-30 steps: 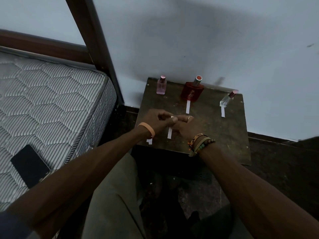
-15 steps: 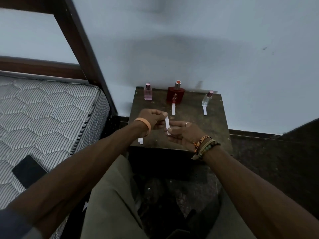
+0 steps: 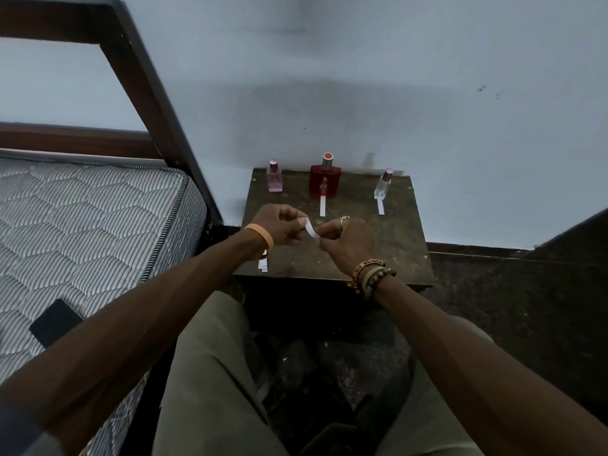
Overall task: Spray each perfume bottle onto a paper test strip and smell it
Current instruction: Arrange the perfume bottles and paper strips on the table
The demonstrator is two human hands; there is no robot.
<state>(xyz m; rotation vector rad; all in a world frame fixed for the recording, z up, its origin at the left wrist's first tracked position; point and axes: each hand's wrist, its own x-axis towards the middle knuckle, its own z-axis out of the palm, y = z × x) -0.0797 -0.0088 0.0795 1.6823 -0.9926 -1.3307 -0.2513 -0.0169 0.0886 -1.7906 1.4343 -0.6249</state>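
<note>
Three perfume bottles stand along the back of a small dark table (image 3: pixel 394 232): a pink bottle (image 3: pixel 274 177) at the left, a red bottle (image 3: pixel 324 179) in the middle, a clear bottle (image 3: pixel 383 187) at the right. A white paper strip (image 3: pixel 322 206) lies before the red bottle and another strip (image 3: pixel 381 206) before the clear one. My left hand (image 3: pixel 279 223) and my right hand (image 3: pixel 348 240) pinch the two ends of a third paper strip (image 3: pixel 311 229) above the table. A further strip (image 3: pixel 263 264) lies at the front left edge, partly hidden by my left wrist.
A mattress (image 3: pixel 85 232) on a dark wooden bed frame (image 3: pixel 154 103) fills the left side, with a black phone (image 3: pixel 54 322) lying on it. A pale wall rises right behind the table. My knees are below the table's front edge.
The held strip has turned from upright to slanting between both hands. My view has lifted and pulled back, so the table looks smaller and lower in the frame.
</note>
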